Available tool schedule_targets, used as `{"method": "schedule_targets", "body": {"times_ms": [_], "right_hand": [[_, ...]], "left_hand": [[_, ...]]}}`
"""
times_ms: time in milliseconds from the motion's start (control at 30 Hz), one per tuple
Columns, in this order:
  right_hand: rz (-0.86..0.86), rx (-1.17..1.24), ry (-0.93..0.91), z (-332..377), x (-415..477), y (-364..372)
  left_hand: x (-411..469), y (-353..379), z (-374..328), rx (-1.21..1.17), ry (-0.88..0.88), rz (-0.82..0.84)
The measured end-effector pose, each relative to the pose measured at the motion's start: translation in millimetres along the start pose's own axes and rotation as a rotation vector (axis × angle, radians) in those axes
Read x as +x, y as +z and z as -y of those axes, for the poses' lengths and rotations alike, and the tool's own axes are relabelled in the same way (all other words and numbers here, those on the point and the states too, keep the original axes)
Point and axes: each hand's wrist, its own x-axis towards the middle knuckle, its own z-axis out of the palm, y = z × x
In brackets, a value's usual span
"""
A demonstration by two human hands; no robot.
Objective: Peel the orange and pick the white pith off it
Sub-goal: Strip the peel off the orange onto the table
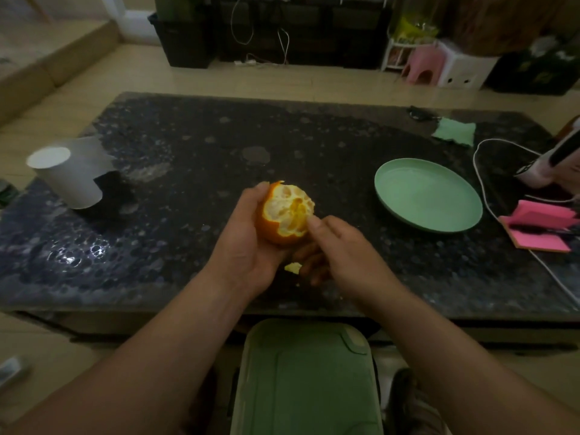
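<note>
Above the table [188,152], the left hand [248,246] cups the half-peeled orange [284,215] while the right hand [342,246] pinches its torn peel edge, curled fingers apparently trapping a peel scrap [293,267].

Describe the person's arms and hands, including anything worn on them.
The left hand and right hand are bare: no gloves, and no ring shows, though the picture is soft. The left forearm and right forearm are bare too, with no sleeve, watch or bracelet in view down to the frame's lower edge.
</note>
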Motion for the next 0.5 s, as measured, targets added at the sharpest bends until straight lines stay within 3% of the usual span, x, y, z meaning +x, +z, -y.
{"method": "schedule_targets", "body": {"times_ms": [133,367,500], "right_hand": [[0.046,-0.033,-0.006,4.8,-3.9,3.8],[-0.086,-0.195,-0.017,-0.1,-5.3,12.6],[-0.004,0.130,0.100,0.5,-4.6,17.7]], "left_hand": [[-3.3,2.4,2.2,0.038,0.039,0.015],[-1.6,4.4,14.8,0.071,0.169,-0.016],[1.2,2.3,13.2,0.102,0.175,0.004]]}}
